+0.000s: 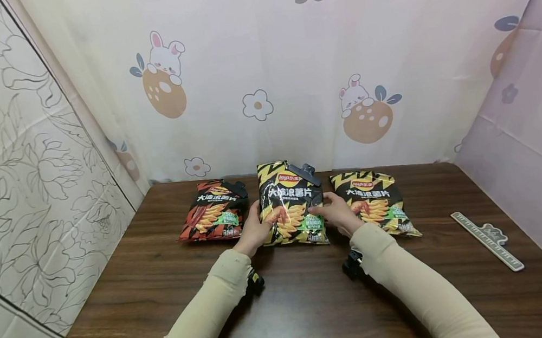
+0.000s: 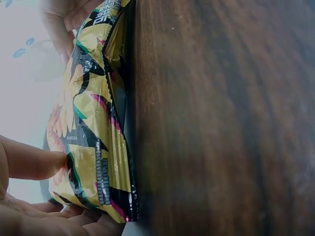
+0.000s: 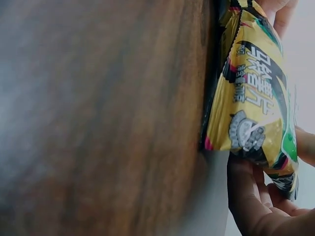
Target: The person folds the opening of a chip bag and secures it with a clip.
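Clipped yellow-and-black Lay's potato-chip bag [image 1: 286, 189], held between two hands

Clock directions: we read these from the head view, with the dial centred on the held bag and 12 at the curtain [image 1: 249, 46].

Principal item: one printed bag, face up, over the far part of the dark wood-grain bench [image 1: 309, 312]. We note a black clip [image 1: 305, 175] on its upper edge, at 1 o'clock. The lower edge lies close to the wood; we cannot tell whether the whole bag rests on it.

Left hand [image 1: 254, 229]: at 8 o'clock, gripping the bag's side, thumb on the printed front, fingers curled round the edge.

Right hand [image 1: 336, 211]: between 3 and 4 o'clock, gripping the opposite side, thumb likewise on the front, fingers bent behind.

Adjacent stock: at 9 o'clock, a red-and-black Lay's potato-chip bag [image 1: 211, 218], with a dark clip [image 1: 236, 188] at its own 2 o'clock corner. At 3 o'clock, just beyond the right hand, we list a second yellow-and-black Lay's bag [image 1: 370, 195], set slightly askew.

Outlying: between 3 and 4 o'clock, well apart, one white bar-shaped clip [image 1: 487, 240] with a scalloped grip, lying aslant.
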Motion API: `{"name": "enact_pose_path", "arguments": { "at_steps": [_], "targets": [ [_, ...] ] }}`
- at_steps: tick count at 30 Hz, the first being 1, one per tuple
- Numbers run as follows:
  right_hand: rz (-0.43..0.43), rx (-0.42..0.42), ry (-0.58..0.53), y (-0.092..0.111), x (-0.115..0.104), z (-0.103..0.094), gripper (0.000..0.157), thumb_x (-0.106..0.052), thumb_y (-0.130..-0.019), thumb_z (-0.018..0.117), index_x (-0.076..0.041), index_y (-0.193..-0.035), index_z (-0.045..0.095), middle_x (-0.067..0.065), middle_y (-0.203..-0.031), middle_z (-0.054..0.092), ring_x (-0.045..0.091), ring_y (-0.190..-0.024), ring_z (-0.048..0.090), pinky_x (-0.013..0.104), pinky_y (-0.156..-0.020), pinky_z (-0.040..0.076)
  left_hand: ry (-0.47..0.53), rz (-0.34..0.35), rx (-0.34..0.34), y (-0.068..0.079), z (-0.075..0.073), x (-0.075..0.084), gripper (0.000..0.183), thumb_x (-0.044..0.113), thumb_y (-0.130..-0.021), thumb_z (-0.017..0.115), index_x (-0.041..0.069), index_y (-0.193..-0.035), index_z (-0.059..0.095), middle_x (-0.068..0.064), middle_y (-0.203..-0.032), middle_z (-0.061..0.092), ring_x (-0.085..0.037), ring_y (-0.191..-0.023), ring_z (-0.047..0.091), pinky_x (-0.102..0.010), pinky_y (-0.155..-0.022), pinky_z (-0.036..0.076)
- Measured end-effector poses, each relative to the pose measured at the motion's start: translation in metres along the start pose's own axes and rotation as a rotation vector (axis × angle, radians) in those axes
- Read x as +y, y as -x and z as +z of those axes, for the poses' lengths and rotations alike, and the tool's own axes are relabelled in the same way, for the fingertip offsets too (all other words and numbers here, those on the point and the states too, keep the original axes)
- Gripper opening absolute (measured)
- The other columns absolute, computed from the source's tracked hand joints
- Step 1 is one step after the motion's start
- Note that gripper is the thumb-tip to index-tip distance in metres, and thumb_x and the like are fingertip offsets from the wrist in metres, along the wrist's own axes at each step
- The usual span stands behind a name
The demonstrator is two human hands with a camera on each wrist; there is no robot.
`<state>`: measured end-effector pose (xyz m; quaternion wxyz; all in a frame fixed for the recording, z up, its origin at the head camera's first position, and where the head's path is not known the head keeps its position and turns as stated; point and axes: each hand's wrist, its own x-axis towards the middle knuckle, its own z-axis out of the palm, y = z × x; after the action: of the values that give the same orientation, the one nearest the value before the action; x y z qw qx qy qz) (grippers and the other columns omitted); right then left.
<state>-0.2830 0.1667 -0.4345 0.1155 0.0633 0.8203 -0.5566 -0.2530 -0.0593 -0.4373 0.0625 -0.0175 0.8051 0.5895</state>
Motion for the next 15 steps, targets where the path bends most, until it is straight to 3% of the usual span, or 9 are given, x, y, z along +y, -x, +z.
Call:
{"name": "enact_pose_path", "arguments": {
  "at_steps": [3,6,11,15],
  "targets": [
    [0.007,0.002,-0.001,-0.002,-0.001,0.001,0.066,-0.028,-0.092,0.07,-0.007,-0.145,0.037,0.019,-0.129,0.052,0.032,-0.114,0.057,0.047,-0.092,0.051,-0.002,-0.018,-0.002,0.0,-0.001,0.0,0.068,0.002,-0.098,0.049,0.016,-0.157,0.018,-0.017,-0.159,0.028,-0.038,-0.115,0.056,-0.037,-0.074,0.046],
    [0.011,-0.004,0.001,-0.004,-0.001,0.0,0.068,-0.027,-0.092,0.069,-0.007,-0.147,0.035,0.02,-0.132,0.051,0.034,-0.116,0.056,0.048,-0.094,0.05,0.0,-0.02,-0.012,-0.001,-0.002,0.0,0.069,0.001,-0.098,0.048,0.015,-0.157,0.016,-0.018,-0.16,0.024,-0.037,-0.101,0.059,-0.033,-0.058,0.039],
    [0.023,-0.023,0.005,-0.008,0.0,-0.002,0.074,-0.028,-0.093,0.068,-0.007,-0.151,0.029,0.021,-0.143,0.042,0.037,-0.125,0.051,0.05,-0.099,0.047,-0.02,-0.023,-0.007,-0.004,-0.003,-0.001,0.07,0.003,-0.097,0.052,0.013,-0.157,0.018,-0.019,-0.159,0.025,-0.034,-0.129,0.046,-0.034,-0.071,0.041],
    [0.031,-0.032,0.013,-0.011,0.002,-0.001,0.079,-0.03,-0.092,0.069,-0.006,-0.154,0.025,0.021,-0.151,0.033,0.038,-0.129,0.048,0.05,-0.101,0.046,-0.027,-0.031,-0.005,-0.006,-0.002,-0.002,0.068,0.004,-0.097,0.052,0.011,-0.157,0.019,-0.02,-0.159,0.026,-0.04,-0.135,0.041,-0.038,-0.076,0.042]
  ]
}}
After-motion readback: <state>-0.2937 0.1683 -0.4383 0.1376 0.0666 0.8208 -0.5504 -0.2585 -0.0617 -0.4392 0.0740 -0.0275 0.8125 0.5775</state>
